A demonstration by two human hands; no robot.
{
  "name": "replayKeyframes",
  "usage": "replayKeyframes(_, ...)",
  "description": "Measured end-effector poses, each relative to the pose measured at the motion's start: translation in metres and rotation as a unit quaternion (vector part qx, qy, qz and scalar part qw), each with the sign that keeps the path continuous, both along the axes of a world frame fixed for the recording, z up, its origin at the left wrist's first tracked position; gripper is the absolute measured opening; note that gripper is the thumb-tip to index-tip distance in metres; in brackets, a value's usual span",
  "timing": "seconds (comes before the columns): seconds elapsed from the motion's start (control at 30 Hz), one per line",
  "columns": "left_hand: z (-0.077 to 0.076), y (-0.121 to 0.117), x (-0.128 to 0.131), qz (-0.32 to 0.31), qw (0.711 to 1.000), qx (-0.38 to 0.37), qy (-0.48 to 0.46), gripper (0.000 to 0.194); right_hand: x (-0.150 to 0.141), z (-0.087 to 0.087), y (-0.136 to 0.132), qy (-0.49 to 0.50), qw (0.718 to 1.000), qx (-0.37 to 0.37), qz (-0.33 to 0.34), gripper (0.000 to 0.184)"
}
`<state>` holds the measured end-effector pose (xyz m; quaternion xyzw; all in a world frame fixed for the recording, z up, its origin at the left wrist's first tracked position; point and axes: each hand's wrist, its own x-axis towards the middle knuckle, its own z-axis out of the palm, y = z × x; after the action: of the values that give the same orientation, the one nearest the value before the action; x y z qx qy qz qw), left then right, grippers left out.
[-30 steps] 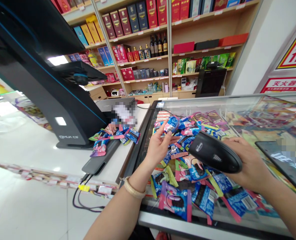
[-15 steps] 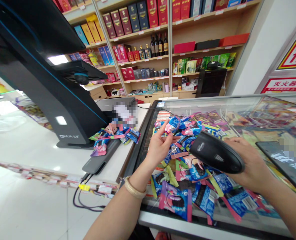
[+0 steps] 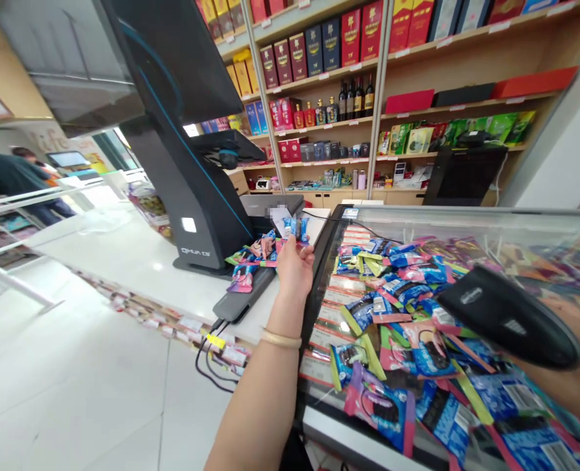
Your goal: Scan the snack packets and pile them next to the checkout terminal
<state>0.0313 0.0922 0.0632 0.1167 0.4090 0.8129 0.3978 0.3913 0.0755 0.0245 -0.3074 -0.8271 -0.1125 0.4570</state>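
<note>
My left hand (image 3: 294, 267) is raised over the white counter, pinching a small blue snack packet (image 3: 295, 227) between its fingertips, just right of a small heap of packets (image 3: 250, 258) on the keyboard. A gold bracelet (image 3: 280, 339) circles that wrist. My right hand (image 3: 571, 383) grips a black barcode scanner (image 3: 508, 315), its head tilted left over the many blue, pink and green packets (image 3: 407, 327) spread across the glass display case (image 3: 466, 219).
A black point-of-sale terminal (image 3: 191, 190) stands on the white counter (image 3: 123, 261), with a dark keyboard (image 3: 243, 297) and cables (image 3: 211, 366) hanging off the edge. Shelves of boxes and bottles (image 3: 329, 72) fill the back wall. A person (image 3: 10, 176) stands far left.
My left hand carried the blue packet from in front of the scanner leftward to the heap by the terminal. The camera swung left, and the scanner hand now sits lower right.
</note>
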Motion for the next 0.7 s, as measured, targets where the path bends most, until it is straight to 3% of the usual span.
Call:
replayKeyframes(0.13, 0.004, 0.001, -0.035, 0.044, 0.994, 0.035, -0.092, 0.019, 0.019, -0.017, 0.01, -0.011, 0.998, -0.042, -0.039, 0.023)
replayKeyframes(0.23, 0.001, 0.002, -0.05, 0.043, 0.992, 0.053, -0.109, 0.015, 0.029, -0.028, 0.016, -0.041, 0.997, -0.046, -0.054, 0.034)
replayKeyframes(0.3, -0.001, 0.004, -0.055, 0.044, 0.991, 0.055, -0.11, 0.01, 0.028, -0.029, 0.017, -0.03, 0.998, -0.032, -0.051, 0.03)
replayKeyframes(0.43, -0.002, 0.005, -0.055, 0.055, 0.99, 0.066, -0.115, 0.016, 0.015, -0.019, 0.01, -0.028, 0.999, 0.019, -0.039, 0.018)
replayKeyframes(0.6, 0.0, 0.004, -0.043, 0.037, 0.991, 0.065, -0.108, 0.017, 0.005, -0.006, 0.006, -0.046, 0.995, 0.074, -0.051, 0.022)
replayKeyframes(0.7, -0.004, 0.003, -0.026, 0.005, 0.998, 0.049, 0.029, 0.008, 0.004, -0.007, 0.005, -0.039, 0.995, 0.079, -0.056, 0.023)
